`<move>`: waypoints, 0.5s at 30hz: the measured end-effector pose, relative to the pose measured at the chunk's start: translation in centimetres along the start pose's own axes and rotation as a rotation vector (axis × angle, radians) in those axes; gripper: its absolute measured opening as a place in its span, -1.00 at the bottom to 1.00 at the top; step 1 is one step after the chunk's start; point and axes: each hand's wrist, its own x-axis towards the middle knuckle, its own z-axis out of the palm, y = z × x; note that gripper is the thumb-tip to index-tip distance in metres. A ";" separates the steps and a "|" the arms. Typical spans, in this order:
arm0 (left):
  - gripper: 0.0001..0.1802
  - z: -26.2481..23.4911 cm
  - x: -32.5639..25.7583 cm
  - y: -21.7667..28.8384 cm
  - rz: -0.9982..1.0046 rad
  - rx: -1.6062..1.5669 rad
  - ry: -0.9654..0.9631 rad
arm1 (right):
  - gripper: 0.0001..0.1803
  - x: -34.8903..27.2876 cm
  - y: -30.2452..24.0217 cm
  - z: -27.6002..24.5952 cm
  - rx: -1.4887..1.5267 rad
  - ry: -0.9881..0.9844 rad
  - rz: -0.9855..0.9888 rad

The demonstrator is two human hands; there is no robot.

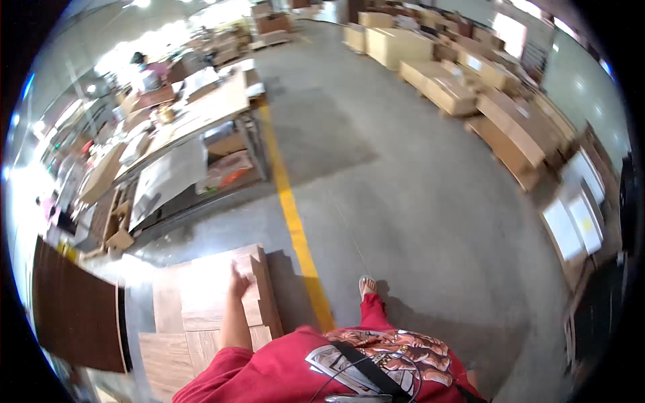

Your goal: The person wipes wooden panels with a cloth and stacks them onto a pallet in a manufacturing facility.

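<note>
Brown cardboard fills the far right of the hall: cartons point(443, 86) of many lengths, piled along the wall, the nearer ones low and long. Those nearest the aisle look closed, so I can't tell what they hold. Across the aisle a long workbench point(225, 101) carries a clutter of boards and packets, too blurred to sort out. On its lower shelf sit a brown carton point(227, 145) and, just beneath, a plastic-wrapped bundle point(230, 170) with a streak of orange-red. Near the bench's close end a small cardboard box point(119, 236) stands on the floor, its inside hidden from me.

The stack of wood-grain panels point(213, 307) lies low on the floor at the person's left, just beside the yellow line point(289, 208). The panels are light brown with a faint reddish cast, laid flat in two groups with a seam between and uneven edges; the right side shows a plain brown flank. Glare bleaches the middle of the top almost white.

Over that bright patch is the left hand point(239, 283), arm stretched forward from a red sleeve. Its fingers blur into the shine; I cannot tell how far they are curled, whether they touch the wood, or whether they grip anything. The right hand is out of sight, its grip unknown.
</note>
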 end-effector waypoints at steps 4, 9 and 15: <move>-0.19 -2.5 -4.6 -11.0 -0.613 0.742 0.225 | -0.33 9.6 -0.2 14.1 -0.560 -0.076 0.238; -0.14 3.4 -8.5 -11.5 -0.705 0.409 0.261 | -0.42 20.4 -4.8 32.8 -0.983 -0.320 0.217; -0.07 9.1 -9.2 -11.4 -0.515 -0.155 0.487 | -0.51 34.3 -11.9 59.1 -0.899 -0.679 0.218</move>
